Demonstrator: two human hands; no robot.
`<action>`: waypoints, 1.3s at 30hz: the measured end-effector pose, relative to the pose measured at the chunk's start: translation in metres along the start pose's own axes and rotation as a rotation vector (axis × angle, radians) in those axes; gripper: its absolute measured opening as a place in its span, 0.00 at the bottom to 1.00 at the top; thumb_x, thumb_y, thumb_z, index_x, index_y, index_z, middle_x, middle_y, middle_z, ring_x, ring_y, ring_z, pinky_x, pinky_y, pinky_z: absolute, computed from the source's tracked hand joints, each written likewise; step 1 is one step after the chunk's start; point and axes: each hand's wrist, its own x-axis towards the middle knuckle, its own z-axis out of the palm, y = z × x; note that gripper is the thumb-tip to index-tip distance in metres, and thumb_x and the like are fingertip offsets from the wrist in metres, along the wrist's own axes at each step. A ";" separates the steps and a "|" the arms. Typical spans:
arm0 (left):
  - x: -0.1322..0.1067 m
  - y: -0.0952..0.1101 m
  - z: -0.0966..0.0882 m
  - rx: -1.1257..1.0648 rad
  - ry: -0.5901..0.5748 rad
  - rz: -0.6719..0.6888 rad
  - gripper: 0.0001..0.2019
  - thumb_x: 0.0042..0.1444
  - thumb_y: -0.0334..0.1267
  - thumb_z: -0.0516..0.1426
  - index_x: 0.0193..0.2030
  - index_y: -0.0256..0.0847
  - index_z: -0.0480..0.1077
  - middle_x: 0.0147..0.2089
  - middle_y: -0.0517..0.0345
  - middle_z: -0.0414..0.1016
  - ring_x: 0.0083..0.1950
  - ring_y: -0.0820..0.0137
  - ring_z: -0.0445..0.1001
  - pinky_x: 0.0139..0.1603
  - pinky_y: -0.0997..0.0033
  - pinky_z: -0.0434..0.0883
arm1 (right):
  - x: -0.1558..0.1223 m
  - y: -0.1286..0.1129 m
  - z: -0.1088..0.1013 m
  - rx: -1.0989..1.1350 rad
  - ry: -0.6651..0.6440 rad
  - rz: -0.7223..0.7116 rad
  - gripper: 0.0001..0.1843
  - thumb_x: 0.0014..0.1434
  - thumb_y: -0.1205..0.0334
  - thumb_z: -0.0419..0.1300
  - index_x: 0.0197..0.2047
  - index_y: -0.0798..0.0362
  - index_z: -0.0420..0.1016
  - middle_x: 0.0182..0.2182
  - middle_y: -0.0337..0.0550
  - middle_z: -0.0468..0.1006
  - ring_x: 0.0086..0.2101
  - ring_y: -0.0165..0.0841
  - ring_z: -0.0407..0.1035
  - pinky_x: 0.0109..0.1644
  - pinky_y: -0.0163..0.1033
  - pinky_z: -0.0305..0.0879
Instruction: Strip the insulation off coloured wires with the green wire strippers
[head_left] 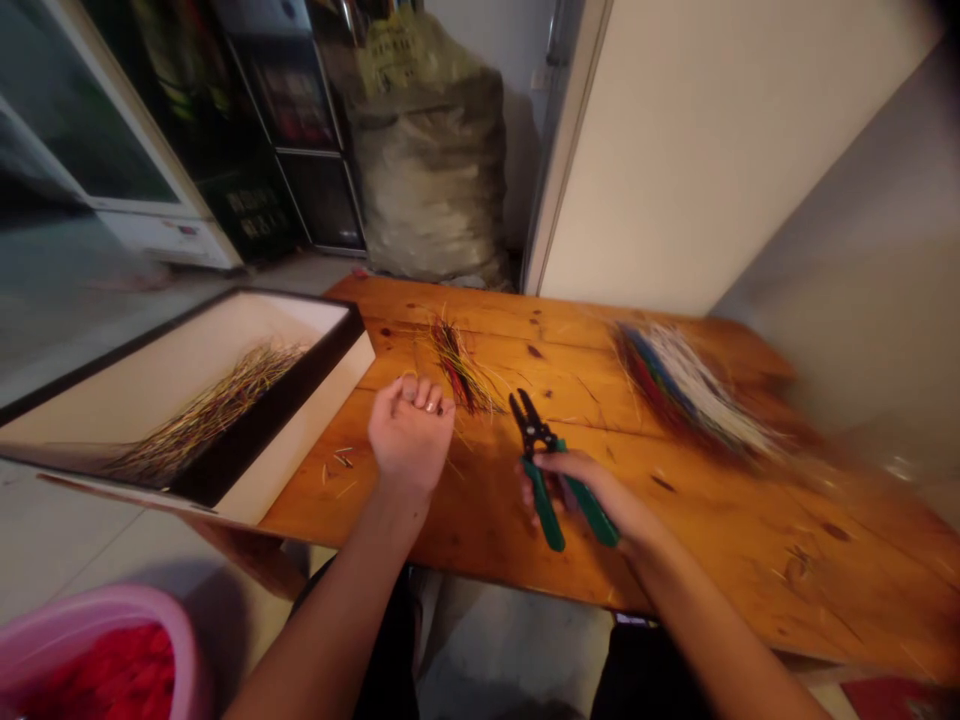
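A pink tub [186, 635] of red pieces stood on the floor at far left. Above it, a box [322, 420] held thin wires [217, 405]. The left hand [411, 425] had its fingers curled palm-up; whether they gripped anything I couldn't tell. Just beyond lay a small wire bundle [457, 362] on the wooden table [480, 515]. The right hand [589, 473] was wrapped around green-handled pliers [537, 434], jaws slightly parted. Farther right lay a blurred, multicoloured bundle [686, 385].

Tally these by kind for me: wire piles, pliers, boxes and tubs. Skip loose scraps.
Wire piles: 3 (one inside the box, one in the middle, one at the right, blurred)
Pliers: 1
Boxes: 1
Tubs: 1
Total: 6
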 end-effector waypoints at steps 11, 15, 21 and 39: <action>-0.002 0.004 0.003 0.126 -0.053 0.103 0.18 0.50 0.40 0.45 0.19 0.39 0.37 0.22 0.62 0.41 0.24 0.74 0.53 0.29 0.69 0.62 | -0.003 0.018 0.032 0.176 -0.212 0.145 0.13 0.52 0.57 0.57 0.34 0.59 0.75 0.28 0.46 0.73 0.30 0.32 0.68 0.33 0.40 0.70; -0.005 0.005 0.005 -0.016 -0.051 0.046 0.18 0.49 0.38 0.47 0.18 0.39 0.37 0.22 0.62 0.42 0.25 0.75 0.52 0.28 0.71 0.62 | -0.001 0.019 0.033 0.160 -0.173 0.170 0.14 0.51 0.57 0.58 0.34 0.60 0.75 0.28 0.46 0.73 0.30 0.33 0.69 0.32 0.40 0.70; -0.009 0.005 0.009 -0.348 -0.076 -0.079 0.20 0.45 0.33 0.50 0.17 0.39 0.37 0.21 0.63 0.41 0.24 0.77 0.53 0.27 0.75 0.61 | -0.001 0.020 0.038 0.116 -0.109 0.128 0.14 0.50 0.56 0.60 0.35 0.60 0.75 0.27 0.45 0.73 0.30 0.32 0.68 0.33 0.39 0.69; -0.012 -0.001 0.008 -0.387 -0.156 -0.154 0.19 0.43 0.31 0.49 0.14 0.39 0.38 0.20 0.63 0.40 0.25 0.76 0.53 0.27 0.74 0.61 | -0.001 0.020 0.034 0.110 -0.096 0.082 0.14 0.53 0.58 0.58 0.38 0.60 0.74 0.28 0.45 0.74 0.29 0.33 0.69 0.35 0.41 0.68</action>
